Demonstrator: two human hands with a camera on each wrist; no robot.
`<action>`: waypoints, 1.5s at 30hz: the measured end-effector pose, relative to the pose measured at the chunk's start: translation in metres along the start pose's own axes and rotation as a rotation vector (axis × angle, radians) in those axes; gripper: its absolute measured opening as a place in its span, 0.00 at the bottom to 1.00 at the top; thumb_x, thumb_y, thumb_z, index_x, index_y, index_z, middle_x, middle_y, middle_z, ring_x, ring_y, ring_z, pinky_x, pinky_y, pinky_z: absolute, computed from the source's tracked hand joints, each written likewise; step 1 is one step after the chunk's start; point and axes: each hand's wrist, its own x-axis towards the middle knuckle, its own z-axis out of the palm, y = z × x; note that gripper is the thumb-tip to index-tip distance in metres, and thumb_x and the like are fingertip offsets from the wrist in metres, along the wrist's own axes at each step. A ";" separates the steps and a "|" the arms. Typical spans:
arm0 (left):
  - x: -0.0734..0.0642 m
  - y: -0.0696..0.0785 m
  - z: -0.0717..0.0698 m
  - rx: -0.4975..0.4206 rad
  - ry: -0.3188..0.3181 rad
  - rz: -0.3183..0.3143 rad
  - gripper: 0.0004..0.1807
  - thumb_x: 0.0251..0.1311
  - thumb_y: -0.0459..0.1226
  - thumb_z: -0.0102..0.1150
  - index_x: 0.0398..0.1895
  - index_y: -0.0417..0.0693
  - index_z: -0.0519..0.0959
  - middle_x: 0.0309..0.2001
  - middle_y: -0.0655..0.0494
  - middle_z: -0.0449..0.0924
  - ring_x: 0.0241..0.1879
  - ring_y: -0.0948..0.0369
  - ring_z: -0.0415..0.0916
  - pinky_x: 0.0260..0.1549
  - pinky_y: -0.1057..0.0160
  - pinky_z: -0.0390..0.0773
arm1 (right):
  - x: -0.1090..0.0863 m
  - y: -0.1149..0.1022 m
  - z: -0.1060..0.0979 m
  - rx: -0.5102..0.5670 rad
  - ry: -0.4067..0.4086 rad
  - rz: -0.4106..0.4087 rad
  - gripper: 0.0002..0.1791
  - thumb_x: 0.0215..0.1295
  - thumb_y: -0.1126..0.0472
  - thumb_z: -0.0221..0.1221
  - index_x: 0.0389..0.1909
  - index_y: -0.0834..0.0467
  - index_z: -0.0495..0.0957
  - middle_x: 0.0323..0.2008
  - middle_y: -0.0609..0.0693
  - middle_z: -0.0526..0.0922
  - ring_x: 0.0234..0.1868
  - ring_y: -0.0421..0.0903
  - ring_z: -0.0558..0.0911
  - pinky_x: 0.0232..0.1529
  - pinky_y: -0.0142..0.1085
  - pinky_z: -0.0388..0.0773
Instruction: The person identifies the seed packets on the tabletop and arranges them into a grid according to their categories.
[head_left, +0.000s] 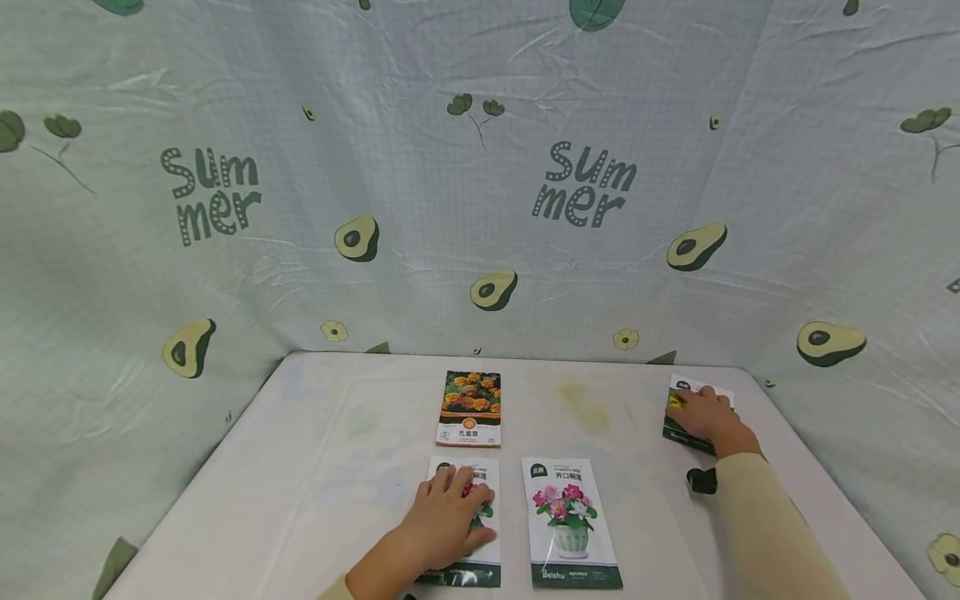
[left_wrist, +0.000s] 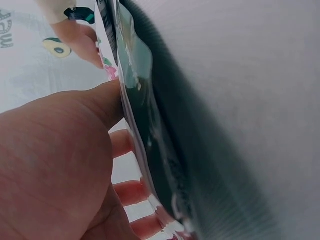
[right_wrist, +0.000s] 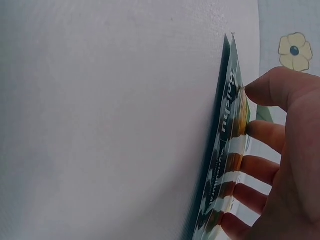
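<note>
My left hand (head_left: 444,518) rests on a flower seed packet (head_left: 465,577) at the near middle of the table, fingers spread over its printed face and hiding much of the picture. In the left wrist view its thumb and fingertips touch the front of that packet (left_wrist: 145,125). Far to the right, my right hand (head_left: 705,414) lies on another seed packet (head_left: 686,435) with a dark green lower band. The right wrist view has all the fingertips spread along the face of this packet (right_wrist: 225,135). Neither hand curls round an edge.
A seed packet with pink flowers in a pot (head_left: 572,525) lies between the hands. Behind the left hand is an orange marigold packet (head_left: 468,408). A white table (head_left: 315,475) carries them, with an avocado-print curtain (head_left: 420,208) rising behind and at both sides.
</note>
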 end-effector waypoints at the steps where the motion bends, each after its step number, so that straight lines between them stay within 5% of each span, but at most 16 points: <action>1: 0.000 0.000 0.000 0.001 0.000 0.000 0.29 0.64 0.64 0.59 0.64 0.66 0.76 0.72 0.48 0.65 0.71 0.41 0.60 0.65 0.32 0.64 | 0.000 0.000 0.001 -0.003 0.002 -0.002 0.39 0.74 0.44 0.45 0.77 0.65 0.54 0.70 0.78 0.49 0.69 0.79 0.52 0.63 0.74 0.59; 22: -0.001 0.000 0.001 0.031 0.029 0.015 0.28 0.64 0.64 0.59 0.63 0.66 0.76 0.68 0.49 0.67 0.68 0.42 0.62 0.62 0.33 0.67 | -0.001 0.011 0.005 -0.030 0.017 -0.062 0.43 0.73 0.37 0.52 0.76 0.63 0.59 0.68 0.78 0.54 0.67 0.77 0.59 0.62 0.75 0.60; 45: 0.002 -0.002 0.004 0.026 0.021 0.006 0.29 0.64 0.65 0.59 0.63 0.65 0.76 0.68 0.49 0.66 0.68 0.42 0.62 0.62 0.33 0.66 | -0.007 0.009 0.010 -0.022 0.066 -0.044 0.39 0.74 0.41 0.54 0.74 0.63 0.61 0.67 0.76 0.56 0.64 0.74 0.62 0.61 0.71 0.64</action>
